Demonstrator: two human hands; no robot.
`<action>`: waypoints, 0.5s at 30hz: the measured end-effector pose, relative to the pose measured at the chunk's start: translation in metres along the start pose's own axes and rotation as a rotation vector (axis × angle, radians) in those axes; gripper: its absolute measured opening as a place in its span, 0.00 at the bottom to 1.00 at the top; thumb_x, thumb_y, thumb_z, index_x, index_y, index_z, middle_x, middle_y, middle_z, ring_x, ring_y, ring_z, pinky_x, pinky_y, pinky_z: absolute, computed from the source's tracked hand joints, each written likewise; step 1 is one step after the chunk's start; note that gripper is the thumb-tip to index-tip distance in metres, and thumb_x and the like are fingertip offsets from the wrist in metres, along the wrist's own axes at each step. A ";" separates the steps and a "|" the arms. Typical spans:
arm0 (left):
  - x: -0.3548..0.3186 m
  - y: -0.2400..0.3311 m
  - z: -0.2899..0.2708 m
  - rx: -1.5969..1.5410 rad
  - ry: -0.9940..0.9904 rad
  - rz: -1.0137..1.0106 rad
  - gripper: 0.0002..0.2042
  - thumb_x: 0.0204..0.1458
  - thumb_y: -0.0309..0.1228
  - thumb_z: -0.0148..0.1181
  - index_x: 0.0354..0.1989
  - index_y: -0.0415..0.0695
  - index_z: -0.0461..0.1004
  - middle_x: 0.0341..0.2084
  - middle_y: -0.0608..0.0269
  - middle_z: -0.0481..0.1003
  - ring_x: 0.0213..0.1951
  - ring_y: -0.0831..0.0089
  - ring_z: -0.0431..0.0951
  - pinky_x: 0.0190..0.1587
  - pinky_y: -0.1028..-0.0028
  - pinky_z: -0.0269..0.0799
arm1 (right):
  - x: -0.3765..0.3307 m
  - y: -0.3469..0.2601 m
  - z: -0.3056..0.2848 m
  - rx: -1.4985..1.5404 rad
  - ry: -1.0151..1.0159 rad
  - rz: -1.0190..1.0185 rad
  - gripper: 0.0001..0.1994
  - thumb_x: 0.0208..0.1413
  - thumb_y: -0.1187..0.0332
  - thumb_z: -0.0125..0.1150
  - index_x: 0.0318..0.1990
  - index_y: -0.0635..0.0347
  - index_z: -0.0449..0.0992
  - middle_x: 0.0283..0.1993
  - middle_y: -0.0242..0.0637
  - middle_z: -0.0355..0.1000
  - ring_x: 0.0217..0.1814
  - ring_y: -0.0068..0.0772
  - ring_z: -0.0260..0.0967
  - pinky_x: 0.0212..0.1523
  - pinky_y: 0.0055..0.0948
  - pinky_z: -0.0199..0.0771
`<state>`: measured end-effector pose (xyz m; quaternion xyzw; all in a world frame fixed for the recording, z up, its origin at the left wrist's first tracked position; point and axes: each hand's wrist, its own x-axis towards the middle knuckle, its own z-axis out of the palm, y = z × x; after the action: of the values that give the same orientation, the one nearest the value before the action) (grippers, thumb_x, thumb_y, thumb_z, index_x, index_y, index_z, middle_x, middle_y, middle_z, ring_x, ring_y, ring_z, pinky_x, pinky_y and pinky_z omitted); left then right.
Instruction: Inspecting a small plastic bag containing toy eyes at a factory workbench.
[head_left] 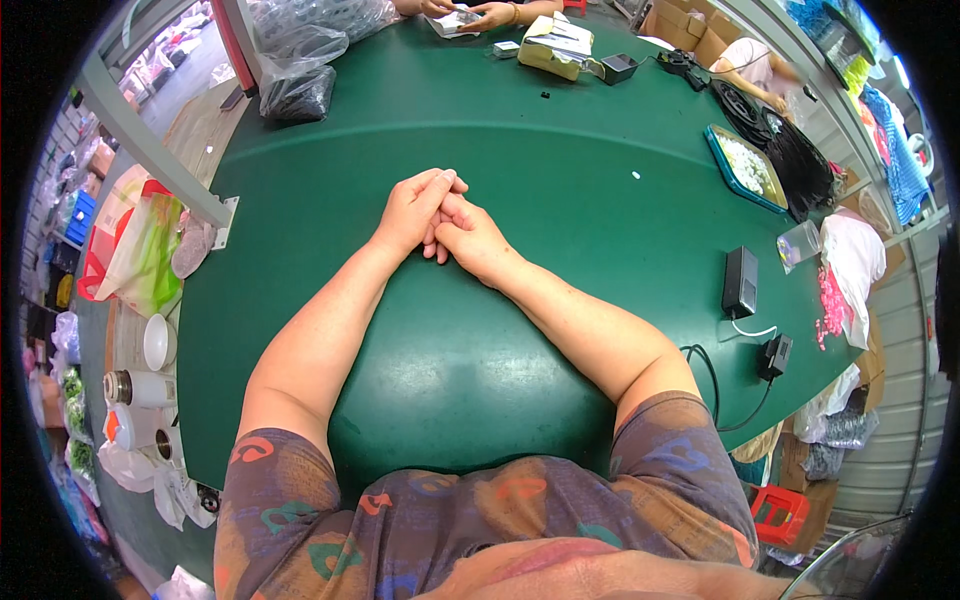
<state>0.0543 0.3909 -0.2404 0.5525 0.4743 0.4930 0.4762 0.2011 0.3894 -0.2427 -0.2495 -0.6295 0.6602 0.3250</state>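
My left hand and my right hand are clasped together over the middle of the green table. Their fingers are closed and folded into each other, and some fingertips are hidden between the palms. No object shows in either hand. Both forearms reach forward from the lower edge and meet at the hands. A small white piece lies on the table to the right, apart from my hands.
On the right are a black power adapter, a cable, a tray of white pieces, a clear cup and pink pieces. Plastic bags sit far left, near a metal post. Other people's hands work at the far edge.
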 end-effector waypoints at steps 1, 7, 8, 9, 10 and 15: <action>0.000 0.000 0.000 0.000 0.000 0.000 0.17 0.67 0.39 0.47 0.38 0.39 0.77 0.28 0.64 0.77 0.27 0.81 0.75 0.31 0.79 0.72 | 0.000 0.000 0.000 0.000 0.000 0.000 0.11 0.58 0.79 0.41 0.44 0.61 0.71 0.34 0.32 0.71 0.31 0.23 0.71 0.26 0.21 0.69; 0.002 -0.002 0.000 0.009 -0.003 -0.004 0.17 0.67 0.40 0.47 0.38 0.39 0.77 0.28 0.63 0.78 0.27 0.80 0.75 0.32 0.79 0.73 | 0.000 0.001 -0.001 0.012 -0.001 0.000 0.11 0.58 0.79 0.42 0.44 0.61 0.71 0.33 0.32 0.71 0.30 0.23 0.70 0.26 0.21 0.69; 0.002 -0.002 0.000 0.008 -0.004 -0.002 0.17 0.67 0.40 0.47 0.38 0.39 0.77 0.29 0.63 0.78 0.28 0.80 0.75 0.32 0.79 0.73 | 0.000 0.001 -0.001 0.018 0.000 0.000 0.11 0.58 0.79 0.42 0.44 0.61 0.71 0.33 0.32 0.71 0.30 0.23 0.70 0.26 0.21 0.69; 0.002 -0.003 0.001 0.007 -0.006 0.000 0.17 0.67 0.40 0.47 0.38 0.39 0.77 0.29 0.63 0.78 0.28 0.80 0.75 0.32 0.79 0.73 | -0.001 0.000 -0.001 0.023 0.003 -0.001 0.11 0.58 0.79 0.42 0.44 0.61 0.71 0.33 0.32 0.71 0.30 0.23 0.70 0.26 0.21 0.69; 0.001 -0.002 0.000 0.006 -0.004 -0.001 0.17 0.67 0.40 0.47 0.38 0.39 0.77 0.29 0.63 0.78 0.28 0.80 0.75 0.32 0.79 0.73 | -0.001 0.000 0.000 0.023 0.001 0.000 0.11 0.58 0.79 0.42 0.44 0.61 0.71 0.33 0.32 0.71 0.30 0.23 0.70 0.26 0.21 0.69; -0.002 0.001 -0.001 -0.010 -0.009 -0.028 0.17 0.67 0.40 0.47 0.38 0.39 0.77 0.29 0.63 0.78 0.27 0.80 0.75 0.31 0.79 0.73 | 0.000 0.000 0.002 0.025 -0.003 0.003 0.11 0.58 0.79 0.42 0.43 0.61 0.70 0.33 0.32 0.71 0.30 0.23 0.71 0.26 0.21 0.69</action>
<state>0.0530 0.3894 -0.2396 0.5456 0.4773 0.4862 0.4880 0.2002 0.3881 -0.2427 -0.2454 -0.6213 0.6688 0.3263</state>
